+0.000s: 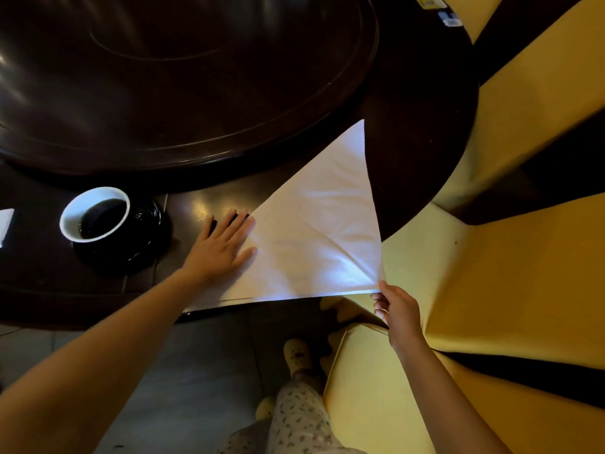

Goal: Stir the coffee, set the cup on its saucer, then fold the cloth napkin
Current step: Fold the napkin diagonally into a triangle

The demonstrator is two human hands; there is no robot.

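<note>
Across the upper left of the frame runs the dark, glossy round wooden table [422, 132], with a raised turntable disc [183, 77] at its middle. Yellow upholstered chairs [510, 244] fill the right side.

On the near table edge, at centre, lies the white cloth napkin [320, 237], folded into a large triangle; its far tip points to upper centre, and its lower right corner juts past the rim into the air. At left of centre the white-lined cup of black coffee [95, 213] already sits on its dark glazed saucer [144, 237], just beside the napkin's left end.

The left hand [222, 247] lies flat, fingers spread, pinning the napkin's left slope and gripping nothing. The right hand [397, 309], at lower right, pinches the overhanging corner between thumb and fingertips.

I'd judge the fold half done. The risks: a firm tug from the right could drag the slick cloth out from under the flat palm and spoil the crease, or slide it off the rim. A sweep of the left forearm could knock the full cup.
</note>
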